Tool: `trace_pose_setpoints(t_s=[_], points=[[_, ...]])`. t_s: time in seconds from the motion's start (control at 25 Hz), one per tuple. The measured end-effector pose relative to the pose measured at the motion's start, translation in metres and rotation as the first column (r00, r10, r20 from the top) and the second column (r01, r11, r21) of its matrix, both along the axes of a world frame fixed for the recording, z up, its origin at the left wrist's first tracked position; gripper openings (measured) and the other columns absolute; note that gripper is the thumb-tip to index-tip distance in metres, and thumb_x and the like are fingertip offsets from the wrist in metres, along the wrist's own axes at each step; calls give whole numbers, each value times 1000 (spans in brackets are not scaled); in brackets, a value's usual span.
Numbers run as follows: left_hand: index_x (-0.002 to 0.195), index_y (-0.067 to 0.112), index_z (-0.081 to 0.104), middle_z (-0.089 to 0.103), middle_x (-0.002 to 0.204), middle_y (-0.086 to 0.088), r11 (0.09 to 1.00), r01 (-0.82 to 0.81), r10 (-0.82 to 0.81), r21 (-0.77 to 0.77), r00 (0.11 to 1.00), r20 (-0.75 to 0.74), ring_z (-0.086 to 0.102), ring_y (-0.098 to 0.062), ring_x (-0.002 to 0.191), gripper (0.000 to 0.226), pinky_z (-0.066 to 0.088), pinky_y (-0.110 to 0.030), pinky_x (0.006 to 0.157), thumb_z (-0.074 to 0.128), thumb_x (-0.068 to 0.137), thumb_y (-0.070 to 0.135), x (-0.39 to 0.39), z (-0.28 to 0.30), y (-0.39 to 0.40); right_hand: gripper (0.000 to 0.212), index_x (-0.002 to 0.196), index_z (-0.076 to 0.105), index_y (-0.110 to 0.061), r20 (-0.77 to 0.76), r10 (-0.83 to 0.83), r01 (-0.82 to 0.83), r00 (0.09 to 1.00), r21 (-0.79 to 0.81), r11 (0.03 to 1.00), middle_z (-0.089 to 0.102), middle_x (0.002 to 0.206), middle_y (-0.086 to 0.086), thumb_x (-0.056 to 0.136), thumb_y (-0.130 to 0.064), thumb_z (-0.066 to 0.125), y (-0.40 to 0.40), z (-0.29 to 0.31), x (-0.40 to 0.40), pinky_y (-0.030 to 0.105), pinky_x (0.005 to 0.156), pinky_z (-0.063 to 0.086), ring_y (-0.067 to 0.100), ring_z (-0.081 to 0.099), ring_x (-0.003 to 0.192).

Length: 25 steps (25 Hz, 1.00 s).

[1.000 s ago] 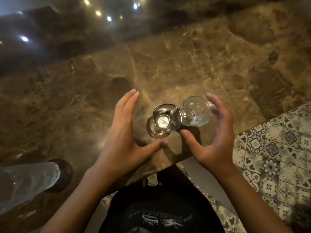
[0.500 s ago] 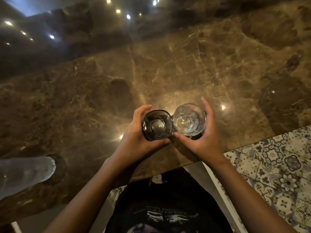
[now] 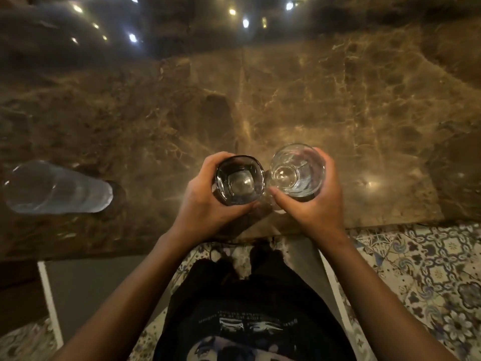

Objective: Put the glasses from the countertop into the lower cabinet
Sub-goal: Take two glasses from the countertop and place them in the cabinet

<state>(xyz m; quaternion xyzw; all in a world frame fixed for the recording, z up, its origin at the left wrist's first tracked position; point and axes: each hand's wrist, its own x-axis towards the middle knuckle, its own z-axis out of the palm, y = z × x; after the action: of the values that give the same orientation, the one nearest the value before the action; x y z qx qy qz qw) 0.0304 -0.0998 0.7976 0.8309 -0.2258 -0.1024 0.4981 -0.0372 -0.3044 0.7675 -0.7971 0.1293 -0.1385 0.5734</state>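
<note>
Marble countertop (image 3: 338, 105), 3 glasses, 2 held in 2 hands, 1 standing

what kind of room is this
Most likely a home kitchen or bar counter: a polished brown marble countertop, patterned floor tiles below its edge, and drinking glasses, including a tall glass standing at the left.

Both bare forearms reach forward from the lower frame, converging toward centre. Left hand (image 3: 208, 201): fingers curled round the far side of a dark-tinted, square-rimmed drinking glass (image 3: 240, 180), thumb across its near side. Right hand (image 3: 313, 204): wrapped round a clear round tumbler (image 3: 297, 170), thumb on the near wall, fingers on the right side. The two thumbs lie near each other.
</note>
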Motion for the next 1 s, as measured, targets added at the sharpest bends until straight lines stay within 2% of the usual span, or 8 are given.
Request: trace_pose_setpoints(t_s=[0.2,0.4,0.52,0.64,0.76,1.0], points=[[134,21,47,63,126,11,988,-145,145,-46,989,-3,63,-10,120,85,49,-15,98,92,63,37,-40,16,71,87,140,41,-15,75,72,-74,995,21,997,60,133,-7,70,-40,87,60,16,-22,26,110,43,11,56,130],[133,24,47,60,126,19,982,-182,181,-44,983,-27,61,-4,119,86,48,-12,98,91,61,41,-85,11,153,87,140,43,-22,20,57,-58,998,83,995,61,132,-12,68,-42,88,141,18,-64,32,108,48,12,58,128],[133,15,47,61,126,10,986,-163,162,-27,987,-15,62,-5,118,87,50,-17,98,92,62,36,-114,0,198,86,140,45,-26,-34,74,-70,997,106,992,61,130,-19,67,-43,88,183,15,-94,21,102,51,3,59,125],[132,20,47,56,124,24,987,-162,162,-7,987,-9,61,5,114,86,48,-9,94,91,61,40,-145,-9,225,84,138,46,-30,-92,97,-90,991,81,993,61,128,-22,67,-46,88,202,10,-130,16,98,51,-1,59,122],[132,22,47,56,119,30,989,-145,146,25,988,-58,62,6,112,87,48,-7,91,90,59,43,-169,-18,230,85,138,46,-29,-129,91,-87,988,35,996,60,128,-23,66,-48,88,204,1,-160,10,95,48,0,60,121],[131,23,46,62,118,17,985,-142,154,99,981,-122,63,3,109,87,53,-13,89,87,60,52,-204,-44,217,99,146,35,-37,-238,118,-118,964,14,993,61,127,-20,64,-59,86,182,-24,-200,10,94,49,-1,60,119]])
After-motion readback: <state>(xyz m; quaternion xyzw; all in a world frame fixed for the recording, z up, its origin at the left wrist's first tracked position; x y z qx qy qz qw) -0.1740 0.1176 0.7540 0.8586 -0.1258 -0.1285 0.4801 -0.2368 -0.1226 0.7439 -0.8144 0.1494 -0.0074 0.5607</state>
